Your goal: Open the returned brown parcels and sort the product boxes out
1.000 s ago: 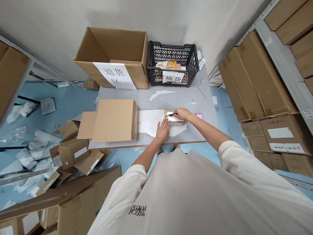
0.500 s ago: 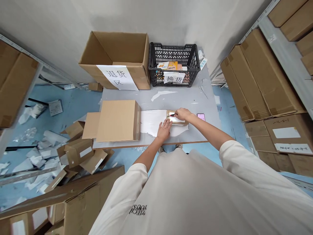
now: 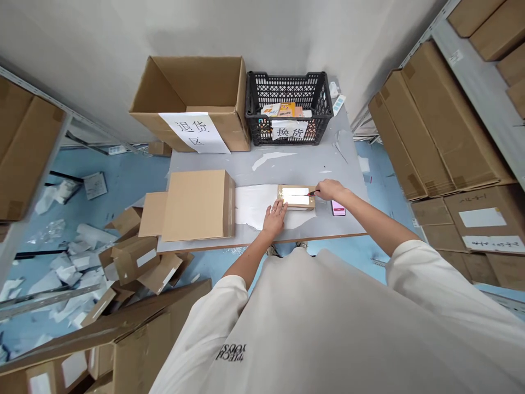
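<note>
Head view: one small taped carton (image 3: 296,206), white label (image 3: 290,196) uppermost, lay on a torn white sheet (image 3: 253,207) on the grey table (image 3: 238,161), between a large carton (image 3: 194,206) and a phone (image 3: 338,208); left hand (image 3: 274,218), fingers spread, rested at its near left corner. Right hand (image 3: 328,190), closed around a slim dark-and-red tool (image 3: 314,192), had travelled from the small carton's left end to its right, tip by the label's right edge. One fine dark line (image 3: 297,195) across the label, too small to tell cut from print, suggested a stroke drawn along most of the top.
</note>
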Available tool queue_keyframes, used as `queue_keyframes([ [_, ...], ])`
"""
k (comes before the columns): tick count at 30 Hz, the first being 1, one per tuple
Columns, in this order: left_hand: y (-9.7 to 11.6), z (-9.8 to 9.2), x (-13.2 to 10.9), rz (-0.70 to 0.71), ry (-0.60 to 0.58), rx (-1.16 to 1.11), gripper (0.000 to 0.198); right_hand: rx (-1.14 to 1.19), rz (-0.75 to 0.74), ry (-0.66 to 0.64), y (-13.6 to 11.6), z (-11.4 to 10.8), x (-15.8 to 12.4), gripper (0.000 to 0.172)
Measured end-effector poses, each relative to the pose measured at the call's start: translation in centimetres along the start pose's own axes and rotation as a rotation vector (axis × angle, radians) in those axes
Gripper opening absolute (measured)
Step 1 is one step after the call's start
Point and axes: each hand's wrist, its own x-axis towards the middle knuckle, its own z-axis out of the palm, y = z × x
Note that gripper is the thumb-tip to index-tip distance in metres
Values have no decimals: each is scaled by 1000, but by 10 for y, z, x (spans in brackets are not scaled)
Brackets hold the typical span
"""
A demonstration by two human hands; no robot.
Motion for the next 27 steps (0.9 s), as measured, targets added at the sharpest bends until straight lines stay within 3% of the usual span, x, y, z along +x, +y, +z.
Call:
queue_keyframes([
  [4, 0, 0, -1, 0, 12, 3, 91, 47, 18, -14, 42, 7, -21, 39],
  [10, 7, -13, 1, -42, 50, 8, 79, 191, 70, 44, 80, 28, -38, 34],
  [15, 21, -34, 31, -24, 87, -4, 60, 599, 84, 127, 105, 61, -40, 40],
  [18, 30, -41, 59, 67, 20, -9, 63, 830, 103, 170, 111, 84, -36, 39],
  [21, 34, -43, 82, 71, -53, 26, 66, 984, 83, 190, 109, 101, -32, 32],
  [27, 34, -42, 95, 30, -66, 62, 56, 1062, -9, 165, 98, 105, -27, 35],
])
